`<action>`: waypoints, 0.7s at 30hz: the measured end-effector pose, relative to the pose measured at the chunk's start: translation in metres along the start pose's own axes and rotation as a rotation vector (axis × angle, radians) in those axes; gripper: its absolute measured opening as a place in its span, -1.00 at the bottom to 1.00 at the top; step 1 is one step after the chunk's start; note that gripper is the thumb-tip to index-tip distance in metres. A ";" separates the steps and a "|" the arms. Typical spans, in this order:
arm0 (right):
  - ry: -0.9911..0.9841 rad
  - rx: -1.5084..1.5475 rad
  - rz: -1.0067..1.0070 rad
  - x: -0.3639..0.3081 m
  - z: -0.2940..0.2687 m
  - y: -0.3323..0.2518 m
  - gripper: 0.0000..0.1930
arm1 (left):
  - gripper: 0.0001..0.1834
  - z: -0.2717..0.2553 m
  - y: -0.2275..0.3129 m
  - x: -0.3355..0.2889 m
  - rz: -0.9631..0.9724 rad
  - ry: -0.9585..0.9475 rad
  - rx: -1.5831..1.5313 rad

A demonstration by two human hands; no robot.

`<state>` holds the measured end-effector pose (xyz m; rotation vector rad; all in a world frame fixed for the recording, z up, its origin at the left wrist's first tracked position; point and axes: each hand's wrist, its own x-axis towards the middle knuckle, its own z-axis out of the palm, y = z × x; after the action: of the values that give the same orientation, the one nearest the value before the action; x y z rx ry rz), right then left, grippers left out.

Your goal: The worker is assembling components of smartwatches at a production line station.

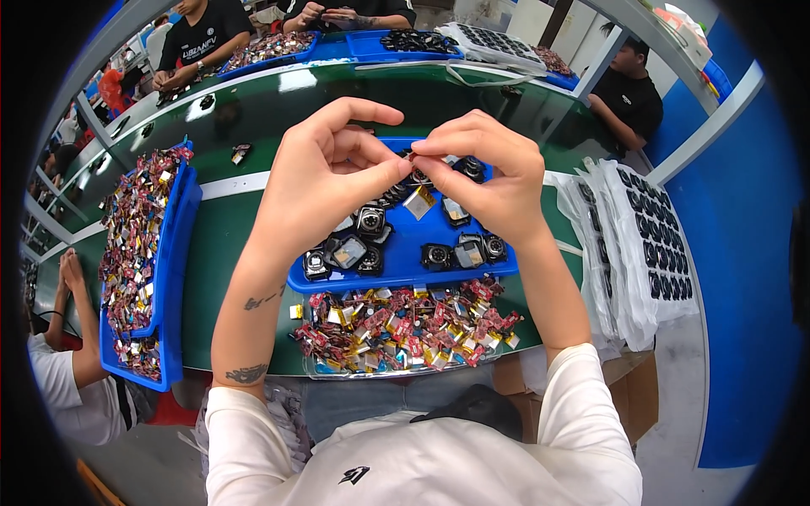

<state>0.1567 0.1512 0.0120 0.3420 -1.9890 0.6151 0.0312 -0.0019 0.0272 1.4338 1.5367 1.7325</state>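
Two bare hands, raised over the near blue tray (413, 244), fingertips almost together; left hand (325, 177) closed in a pinch, thumb against curled fingers, one finger arched clear above; right hand (506, 181) likewise pinching, thumb and forefinger drawn in; between them one small reddish piece (413, 157), mostly covered by the fingertips; one silver-and-yellow pouch (418, 202) shows just below it, over the tray; cannot tell whether the two are joined.

In the near tray, at least ten dark watch casings (369, 221); three sit together at its lower right, a larger cluster at lower left; the hands hide some, so no full count.

Nearer the body, one clear tray (396, 374) under a heap of red boards with silver cells (413, 325), too many to count; one loose silver piece (296, 312) just left of the heap; to the left, a long blue bin (181, 228), heaped with similar parts; to the right, a stack of white trays (624, 278), the outermost holding rows of black casings.

Far side of the green table (228, 228): three blue trays (371, 51), two with reddish parts, one with black; at least four other people around.
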 end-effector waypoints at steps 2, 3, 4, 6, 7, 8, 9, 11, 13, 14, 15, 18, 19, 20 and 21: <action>0.025 -0.094 -0.062 0.001 0.003 0.001 -0.76 | -0.60 0.001 0.000 0.001 -0.011 0.013 0.009; 0.068 -0.087 -0.056 0.000 0.006 0.001 -0.77 | -0.63 0.002 0.000 0.000 -0.016 0.019 -0.005; 0.110 -0.080 -0.050 -0.002 0.008 -0.001 -0.79 | -0.66 0.003 -0.001 0.000 -0.021 0.024 -0.019; 0.072 0.030 0.123 -0.005 0.007 -0.006 -0.84 | -0.68 0.005 -0.003 0.002 0.032 0.033 -0.041; 0.117 0.331 0.324 -0.004 0.010 -0.009 -0.87 | -0.71 0.006 -0.004 0.002 0.084 0.045 -0.064; 0.161 0.633 0.522 -0.003 0.010 -0.012 -0.89 | -0.71 0.007 -0.005 0.001 0.082 0.043 -0.064; 0.139 0.639 0.542 -0.002 0.007 -0.013 -0.90 | -0.73 0.008 -0.006 0.002 0.148 0.049 0.003; 0.133 0.643 0.539 -0.005 0.005 -0.006 -0.88 | -0.82 0.012 -0.010 0.004 0.244 0.063 0.056; 0.126 0.651 0.535 -0.007 0.005 -0.004 -0.85 | -0.85 0.012 -0.014 0.004 0.263 0.038 0.089; 0.141 0.741 0.587 -0.007 0.004 -0.004 -0.81 | -0.87 0.011 -0.015 0.005 0.283 0.015 0.122; 0.156 0.833 0.638 -0.008 0.004 -0.004 -0.77 | -0.83 0.009 -0.012 0.004 0.278 -0.004 0.198; 0.121 0.798 0.659 -0.006 0.002 0.000 -0.69 | -0.78 0.008 -0.010 0.004 0.367 -0.039 0.306; 0.123 0.797 0.659 -0.005 0.002 -0.001 -0.69 | -0.78 0.009 -0.011 0.004 0.368 -0.040 0.305; 0.167 0.627 0.586 -0.002 0.003 -0.003 -0.72 | -0.78 0.011 -0.012 0.005 0.397 0.004 0.295; 0.208 0.458 0.511 0.000 0.003 -0.004 -0.75 | -0.78 0.012 -0.012 0.006 0.426 0.050 0.285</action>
<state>0.1565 0.1463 0.0115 0.0285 -1.7206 1.3821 0.0361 0.0122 0.0169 1.9945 1.6446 1.8427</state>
